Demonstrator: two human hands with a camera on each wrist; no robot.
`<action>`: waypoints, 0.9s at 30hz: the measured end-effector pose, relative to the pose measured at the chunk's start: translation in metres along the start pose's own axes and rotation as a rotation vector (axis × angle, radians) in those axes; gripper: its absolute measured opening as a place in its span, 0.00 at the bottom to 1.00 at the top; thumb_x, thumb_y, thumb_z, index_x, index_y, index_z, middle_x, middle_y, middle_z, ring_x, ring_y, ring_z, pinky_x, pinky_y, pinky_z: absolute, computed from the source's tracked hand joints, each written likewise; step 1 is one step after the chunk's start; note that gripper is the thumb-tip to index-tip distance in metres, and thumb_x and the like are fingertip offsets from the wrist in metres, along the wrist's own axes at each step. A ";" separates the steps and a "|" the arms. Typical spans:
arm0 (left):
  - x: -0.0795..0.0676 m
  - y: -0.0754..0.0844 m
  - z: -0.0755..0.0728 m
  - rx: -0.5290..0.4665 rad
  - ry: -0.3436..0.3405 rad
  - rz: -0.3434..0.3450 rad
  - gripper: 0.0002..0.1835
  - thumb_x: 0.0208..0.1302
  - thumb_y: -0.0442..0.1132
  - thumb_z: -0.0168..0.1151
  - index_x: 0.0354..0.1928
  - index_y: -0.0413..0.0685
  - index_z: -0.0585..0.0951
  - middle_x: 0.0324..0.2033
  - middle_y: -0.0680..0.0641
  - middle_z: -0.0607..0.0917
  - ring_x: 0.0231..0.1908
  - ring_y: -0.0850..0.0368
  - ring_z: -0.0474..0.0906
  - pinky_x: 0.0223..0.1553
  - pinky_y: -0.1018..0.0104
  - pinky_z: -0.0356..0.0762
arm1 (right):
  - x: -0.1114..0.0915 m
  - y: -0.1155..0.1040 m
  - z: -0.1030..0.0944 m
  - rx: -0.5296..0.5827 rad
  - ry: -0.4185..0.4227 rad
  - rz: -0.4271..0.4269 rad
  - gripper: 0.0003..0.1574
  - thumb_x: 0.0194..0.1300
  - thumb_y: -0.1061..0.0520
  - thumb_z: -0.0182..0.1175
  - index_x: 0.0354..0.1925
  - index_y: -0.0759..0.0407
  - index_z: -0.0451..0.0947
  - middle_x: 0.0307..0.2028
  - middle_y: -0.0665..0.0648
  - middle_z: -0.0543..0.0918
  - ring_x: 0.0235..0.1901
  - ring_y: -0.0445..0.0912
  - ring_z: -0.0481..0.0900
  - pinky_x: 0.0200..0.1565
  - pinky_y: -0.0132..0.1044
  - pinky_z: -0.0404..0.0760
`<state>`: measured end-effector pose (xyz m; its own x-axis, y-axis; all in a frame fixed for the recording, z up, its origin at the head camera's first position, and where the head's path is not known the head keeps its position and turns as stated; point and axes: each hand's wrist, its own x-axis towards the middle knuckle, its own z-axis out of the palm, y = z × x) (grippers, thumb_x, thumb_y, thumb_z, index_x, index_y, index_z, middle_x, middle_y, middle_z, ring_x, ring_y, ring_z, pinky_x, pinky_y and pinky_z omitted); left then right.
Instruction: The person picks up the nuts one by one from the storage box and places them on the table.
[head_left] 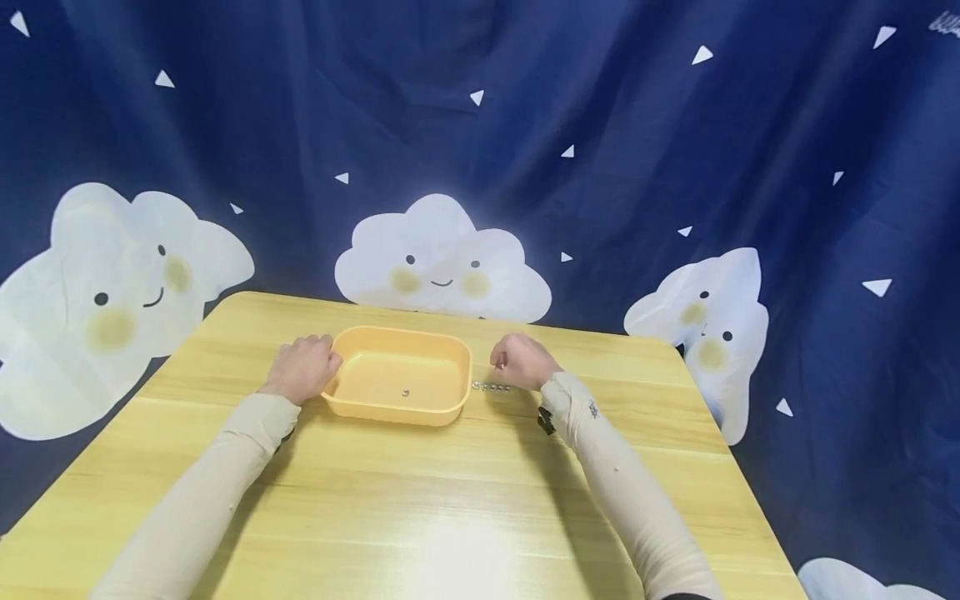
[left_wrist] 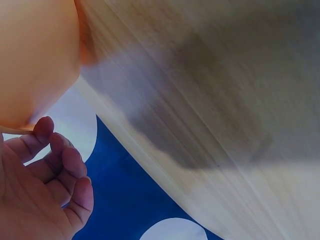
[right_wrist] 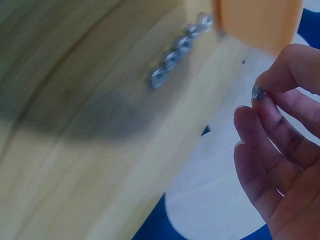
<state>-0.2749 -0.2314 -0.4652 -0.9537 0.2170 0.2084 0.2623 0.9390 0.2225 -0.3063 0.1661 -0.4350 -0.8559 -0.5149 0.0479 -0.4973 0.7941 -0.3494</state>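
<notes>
A yellow plastic basin [head_left: 397, 412] stands on the wooden table, with one small metal nut [head_left: 406, 392] lying on its floor. At the basin's left end my left hand [head_left: 302, 369] grips the rim; the left wrist view shows its fingers [left_wrist: 74, 162] curled beside the basin wall. My right hand [head_left: 523, 361] is raised over the table just right of the basin. Between its thumb and index finger it pinches a small silver nut [right_wrist: 258, 92]. Below this hand, several more nuts [right_wrist: 171, 60] lie in a short row leading away from the basin's right side.
The light wooden table [head_left: 360, 500] extends toward me and to both sides. Its far edge runs close behind the basin, and a dark blue curtain [head_left: 420, 100] with white clouds hangs beyond it. Glare brightens the near part of the tabletop.
</notes>
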 end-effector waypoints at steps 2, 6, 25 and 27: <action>0.001 0.000 0.000 -0.003 -0.006 0.002 0.13 0.70 0.40 0.47 0.29 0.42 0.74 0.28 0.37 0.81 0.32 0.35 0.81 0.38 0.36 0.78 | -0.004 0.006 0.002 -0.010 -0.008 0.013 0.04 0.56 0.58 0.75 0.28 0.56 0.88 0.27 0.49 0.87 0.32 0.43 0.81 0.40 0.39 0.82; 0.002 -0.001 0.001 -0.009 -0.012 0.000 0.13 0.70 0.40 0.46 0.29 0.42 0.73 0.28 0.38 0.80 0.32 0.36 0.80 0.38 0.37 0.77 | -0.010 0.017 0.007 -0.015 -0.006 0.038 0.02 0.58 0.57 0.73 0.31 0.55 0.89 0.31 0.50 0.89 0.35 0.43 0.84 0.44 0.41 0.84; 0.004 -0.008 0.005 -0.017 -0.010 0.009 0.14 0.69 0.41 0.44 0.29 0.41 0.73 0.26 0.39 0.79 0.30 0.38 0.79 0.36 0.37 0.77 | -0.027 0.031 0.025 -0.024 -0.059 0.103 0.10 0.55 0.63 0.67 0.34 0.51 0.91 0.35 0.49 0.90 0.37 0.43 0.84 0.45 0.42 0.84; 0.003 -0.008 0.005 -0.014 -0.013 0.009 0.14 0.70 0.41 0.44 0.29 0.41 0.73 0.26 0.39 0.79 0.30 0.38 0.79 0.36 0.37 0.77 | -0.027 0.032 0.027 -0.031 -0.056 0.103 0.11 0.55 0.63 0.66 0.34 0.50 0.90 0.34 0.49 0.90 0.37 0.43 0.84 0.45 0.42 0.84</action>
<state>-0.2810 -0.2367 -0.4709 -0.9532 0.2287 0.1976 0.2725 0.9332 0.2343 -0.2949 0.1966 -0.4722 -0.8937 -0.4469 -0.0390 -0.4125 0.8528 -0.3204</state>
